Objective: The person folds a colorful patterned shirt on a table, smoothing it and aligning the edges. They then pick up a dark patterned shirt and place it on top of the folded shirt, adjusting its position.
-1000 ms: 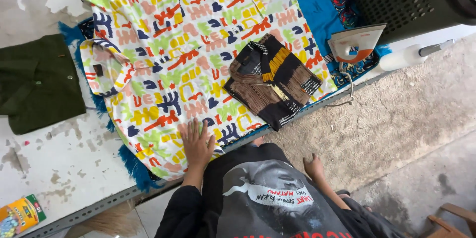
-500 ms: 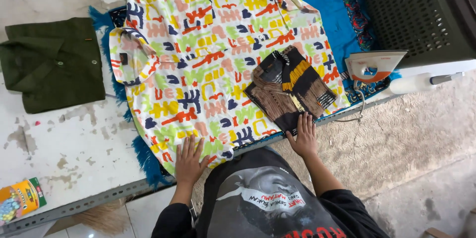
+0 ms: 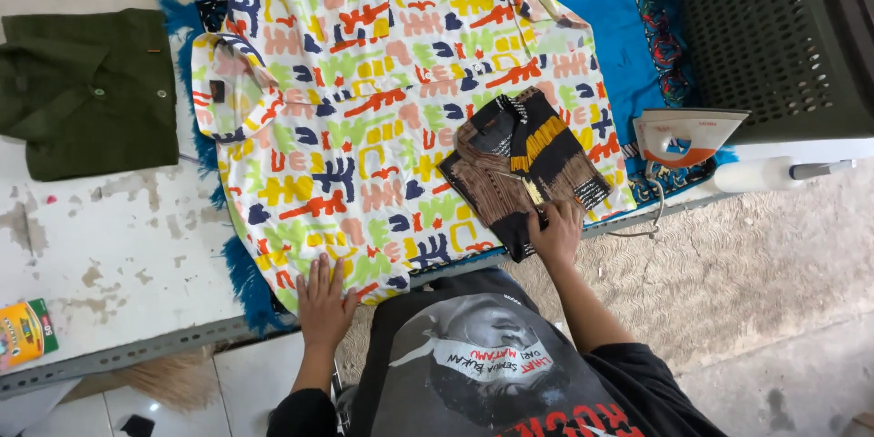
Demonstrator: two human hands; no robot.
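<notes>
Three garments lie on the desk (image 3: 118, 264): one large patterned shirt (image 3: 364, 118) of many colours, one small folded brown striped shirt (image 3: 523, 168) on top of it, and one dark green shirt (image 3: 91, 86) off at nine o'clock. One iron (image 3: 685, 135) stands at three o'clock on the blue mat (image 3: 628, 45), beside one dark plastic basket (image 3: 774, 36). The patterned shirt is spread flat, its long axis running from six towards twelve o'clock, collar end far from the person. The brown shirt lies tilted, long axis from about five to eleven o'clock. The left hand (image 3: 325, 296) rests flat, fingers spread wide, on the patterned shirt's near hem, holding nothing. The right hand (image 3: 557, 229) presses open-palmed on the brown shirt's near edge.
</notes>
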